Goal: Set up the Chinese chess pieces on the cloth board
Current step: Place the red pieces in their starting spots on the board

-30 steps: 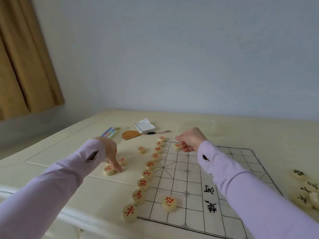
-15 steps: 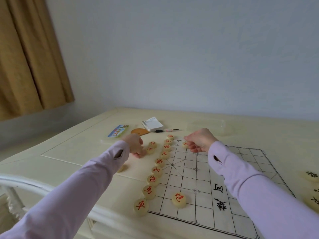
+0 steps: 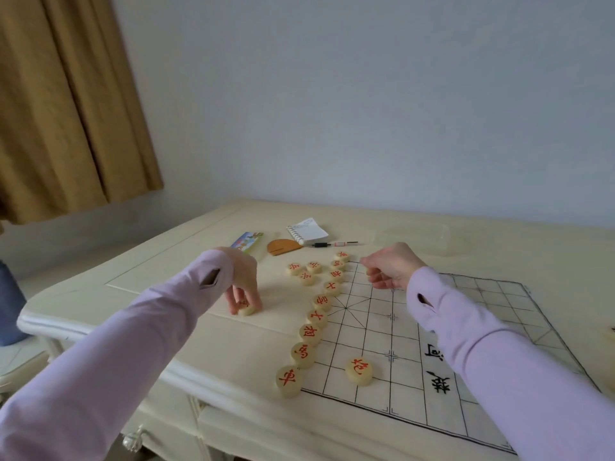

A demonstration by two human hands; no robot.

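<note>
Left hand (image 3: pixel 244 287) has swung back toward the desk's (image 3: pixel 499 254) left edge, pinching a piece (image 3: pixel 247 309); right hand (image 3: pixel 391 269) stays loosely curled. Dragging could snag the board (image 3: pixel 466 327).

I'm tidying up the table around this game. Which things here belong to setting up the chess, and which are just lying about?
Belongs to the job:
cloth board
row of red pieces along its left edge
lone red piece on the grid
three loose pieces off the board
piece under the left hand

Lying about:
spiral notepad
pen
colourful card
brown wooden half-disc
</note>
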